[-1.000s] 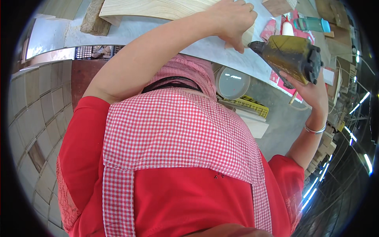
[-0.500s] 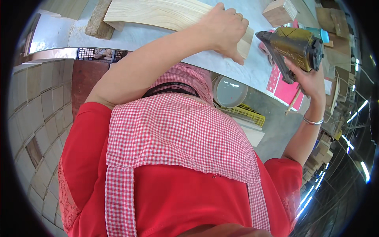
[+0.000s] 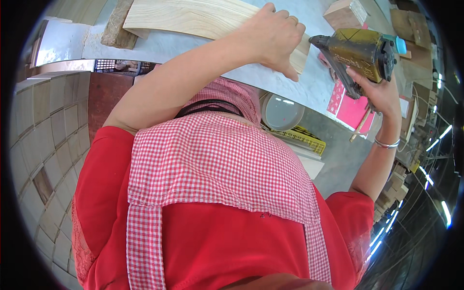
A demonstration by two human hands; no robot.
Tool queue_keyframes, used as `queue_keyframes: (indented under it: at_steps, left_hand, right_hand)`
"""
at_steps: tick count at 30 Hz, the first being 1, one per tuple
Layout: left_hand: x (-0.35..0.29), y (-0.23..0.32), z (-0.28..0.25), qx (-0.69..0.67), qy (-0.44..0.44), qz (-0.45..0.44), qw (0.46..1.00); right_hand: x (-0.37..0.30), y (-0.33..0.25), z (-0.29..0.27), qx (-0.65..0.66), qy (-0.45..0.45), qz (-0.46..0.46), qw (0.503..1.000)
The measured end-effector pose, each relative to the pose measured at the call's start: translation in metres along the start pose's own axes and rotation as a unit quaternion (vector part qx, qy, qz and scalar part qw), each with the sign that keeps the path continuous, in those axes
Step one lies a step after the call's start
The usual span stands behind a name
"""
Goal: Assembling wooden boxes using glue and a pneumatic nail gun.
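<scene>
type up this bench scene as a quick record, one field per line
left hand: on the right end of a pale wooden board
right hand: gripping a dark yellow and black nail gun
nail gun nose: at the board's right end, contact unclear
beyond: pale wooden block
worktop: light grey

Red lace-sleeved top point(image 3: 232, 246), checked apron point(image 3: 222, 164) with 2 straps point(image 3: 145, 246), 1 silver bangle point(image 3: 387, 144), 1 ring point(image 3: 293, 19)

Smooth, grained wood in the board point(image 3: 188, 17); rough wood in the block point(image 3: 118, 29); scuffed, metal-looking casing on the nail gun point(image 3: 358, 50); shiny metal bracelet point(image 3: 387, 145); matt cloth apron point(image 3: 222, 164).
</scene>
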State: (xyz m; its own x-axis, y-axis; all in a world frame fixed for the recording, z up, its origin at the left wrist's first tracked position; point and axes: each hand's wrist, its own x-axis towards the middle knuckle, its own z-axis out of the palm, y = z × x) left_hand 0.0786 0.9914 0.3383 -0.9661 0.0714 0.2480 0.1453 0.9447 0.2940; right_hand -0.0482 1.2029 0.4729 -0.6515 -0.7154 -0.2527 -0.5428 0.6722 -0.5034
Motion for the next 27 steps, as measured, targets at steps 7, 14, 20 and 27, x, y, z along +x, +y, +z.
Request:
queue_keyframes:
  at_steps: [7,14,20,27]
  left_hand:
    - [-0.002,-0.003,0.003,0.017,0.068,0.035,0.997]
    - [-0.021,-0.062,-0.047,-0.04,-0.166,-0.102,0.98]
    - [-0.042,-0.021,-0.032,-0.042,0.003,0.003,0.999]
    - [-0.075,-0.024,0.05,-0.003,0.091,0.089,0.992]
  right_hand:
    - [-0.013,0.018,0.009,0.043,0.091,-0.002,0.995]
    - [-0.072,0.112,0.009,0.034,0.167,0.149,0.974]
    - [-0.092,0.233,0.074,-0.316,0.273,0.148,0.896]
    - [-0.077,0.246,0.113,-0.292,0.255,0.313,0.867]
